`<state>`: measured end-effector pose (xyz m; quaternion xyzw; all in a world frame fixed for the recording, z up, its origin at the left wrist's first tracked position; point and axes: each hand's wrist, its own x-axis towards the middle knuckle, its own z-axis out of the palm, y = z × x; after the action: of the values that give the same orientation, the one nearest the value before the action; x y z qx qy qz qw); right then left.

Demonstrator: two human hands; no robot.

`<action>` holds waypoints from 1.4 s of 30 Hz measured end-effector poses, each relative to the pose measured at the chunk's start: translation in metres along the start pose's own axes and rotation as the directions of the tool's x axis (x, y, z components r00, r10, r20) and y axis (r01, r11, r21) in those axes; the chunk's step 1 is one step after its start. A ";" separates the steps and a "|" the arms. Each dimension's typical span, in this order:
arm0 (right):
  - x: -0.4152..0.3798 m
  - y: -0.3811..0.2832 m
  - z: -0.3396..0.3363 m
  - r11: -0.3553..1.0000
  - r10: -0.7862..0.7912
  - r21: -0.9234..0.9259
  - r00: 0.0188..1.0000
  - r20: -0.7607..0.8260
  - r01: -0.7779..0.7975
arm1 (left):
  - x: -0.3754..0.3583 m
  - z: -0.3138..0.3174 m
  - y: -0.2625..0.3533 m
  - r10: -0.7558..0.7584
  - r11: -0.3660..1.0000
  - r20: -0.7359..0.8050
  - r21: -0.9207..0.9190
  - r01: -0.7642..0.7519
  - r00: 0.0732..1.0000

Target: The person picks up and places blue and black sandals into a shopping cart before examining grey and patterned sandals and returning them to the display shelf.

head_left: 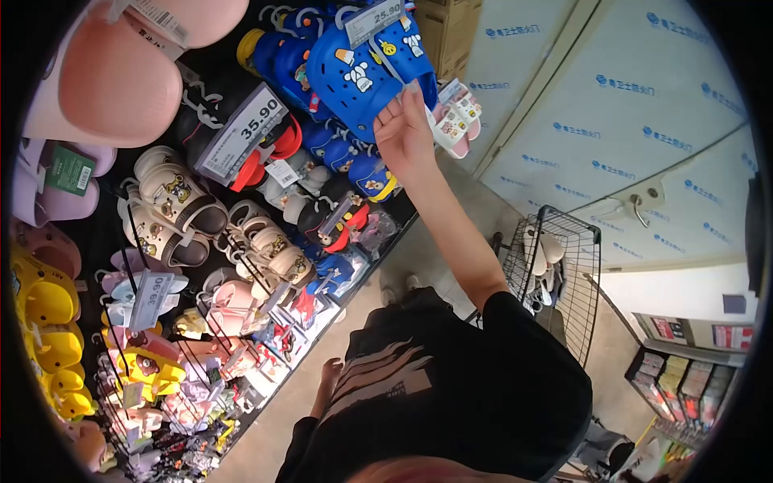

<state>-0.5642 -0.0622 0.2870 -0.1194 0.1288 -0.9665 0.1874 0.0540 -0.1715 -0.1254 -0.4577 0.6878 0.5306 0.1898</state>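
Note:
My right hand [403, 133] reaches up to a pair of blue clogs on the display rack. Its fingers are curled at the lower edge of a blue clog [346, 76], with the thumb against its side. White bear and drink-cup charms decorate the clog, which hangs just under a price tag [375, 22] reading 25.90. Beside the hand are pink slippers with a printed card [457, 119]. My left hand [328, 377] hangs low by my body, partly behind my black shirt; its fingers look loosely apart, with nothing seen in them.
Beige clogs [181, 197], yellow clogs [60, 322] and pink slippers [121, 80] hang along the rack on the left. A wire cart [572, 274] holding shoes stands to the right. Behind it are film-covered doors [612, 121]. Packaged goods fill a shelf [680, 386] at lower right.

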 end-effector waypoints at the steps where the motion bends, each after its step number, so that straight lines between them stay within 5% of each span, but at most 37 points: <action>1: -0.002 0.001 -0.004 1.000 -0.015 -0.014 1.000 -0.005 0.015 | -0.001 0.001 0.011 0.102 0.994 -0.011 0.036 -0.102 0.995; 2: -0.004 0.003 -0.012 1.000 -0.010 0.012 1.000 -0.024 0.010 | 0.004 0.001 0.013 0.249 0.950 0.021 0.190 -0.248 0.968; 5: -0.018 0.002 -0.024 0.999 -0.031 0.035 0.994 -0.109 0.035 | 0.043 0.000 0.014 0.133 0.991 0.085 -0.032 -0.131 0.987; 6: -0.023 0.001 -0.034 0.997 0.018 0.072 0.990 -0.140 -0.008 | 0.049 -0.003 0.022 0.241 0.965 0.097 0.086 -0.249 0.966; 8: -0.041 -0.010 -0.039 0.991 0.090 0.126 0.944 -0.318 -0.052 | 0.072 0.001 0.023 0.216 0.975 0.097 0.025 -0.220 0.971; 9: -0.052 -0.016 -0.055 0.991 0.102 0.108 0.953 -0.284 -0.073 | 0.100 0.004 0.001 0.243 0.967 0.105 0.057 -0.250 0.964; 11: -0.077 -0.036 -0.070 1.000 -0.006 0.012 0.938 -0.346 0.010 | 0.121 0.002 -0.013 0.382 0.900 0.246 0.121 -0.420 0.891; 12: -0.088 -0.049 -0.076 0.998 -0.039 -0.056 0.936 -0.350 0.021 | 0.131 0.001 -0.019 0.666 0.597 0.287 0.348 -0.723 0.688; 15: -0.128 -0.097 -0.119 0.989 -0.087 -0.146 0.873 -0.479 0.019 | 0.134 -0.007 0.010 0.431 0.807 0.335 0.271 -0.524 0.838; 19: -0.177 -0.162 -0.182 0.899 -0.427 -0.323 0.749 -0.506 0.294 | 0.145 -0.004 0.057 0.233 0.914 0.361 0.237 -0.330 0.903; 22: -0.217 -0.210 -0.236 0.859 -0.477 -0.472 0.647 -0.595 0.200 | 0.154 0.007 0.100 0.175 0.929 0.370 0.244 -0.277 0.912; 25: -0.260 -0.256 -0.292 0.829 -0.559 -0.479 0.451 -0.696 0.290 | 0.159 0.026 0.147 0.150 0.932 0.379 0.254 -0.258 0.913; 31: -0.331 -0.341 -0.407 0.739 -0.578 -0.265 0.381 -0.721 0.619 | 0.157 0.061 0.235 0.151 0.922 0.394 0.273 -0.273 0.907; 33: -0.341 -0.357 -0.431 0.671 -0.701 -0.735 0.406 -0.587 0.097 | 0.152 0.076 0.272 0.154 0.931 0.397 0.248 -0.267 0.905; 34: -0.345 -0.366 -0.456 0.680 -0.693 -0.727 0.406 -0.595 0.095 | 0.148 0.086 0.293 0.144 0.946 0.395 0.215 -0.244 0.907; 35: -0.350 -0.373 -0.489 0.423 -0.757 -0.874 0.437 -0.486 -0.239 | 0.138 0.096 0.317 0.140 0.955 0.389 0.191 -0.228 0.910; 37: -0.338 -0.381 -0.506 0.085 -0.764 -0.851 0.515 -0.389 -0.518 | 0.130 0.111 0.346 0.209 0.893 0.333 0.318 -0.318 0.920; 38: -0.329 -0.384 -0.509 0.529 -0.747 -0.847 0.444 -0.495 -0.054 | 0.133 0.113 0.350 0.387 0.753 0.436 0.359 -0.551 0.813; 39: -0.320 -0.388 -0.511 0.735 -0.676 -0.508 0.426 -0.602 0.448 | 0.144 0.112 0.342 0.544 0.558 0.516 0.367 -0.745 0.662; 40: -0.324 -0.383 -0.537 0.575 -0.729 -0.816 0.488 -0.481 0.054 | 0.130 0.122 0.360 0.448 0.731 0.452 0.312 -0.607 0.772; 41: -0.328 -0.377 -0.562 0.209 -0.766 -0.929 0.539 -0.350 -0.306 | 0.117 0.130 0.378 0.326 0.866 0.396 0.238 -0.439 0.858; 42: -0.325 -0.372 -0.570 0.772 -0.568 -0.615 0.260 -0.781 -0.159 | 0.110 0.133 0.390 0.270 0.884 0.395 0.259 -0.389 0.878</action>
<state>-0.5533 0.5156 -0.1975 0.4091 0.4852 -0.7648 -0.1108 -0.3562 -0.0912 -0.0396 -0.1928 0.7908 0.5048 0.2875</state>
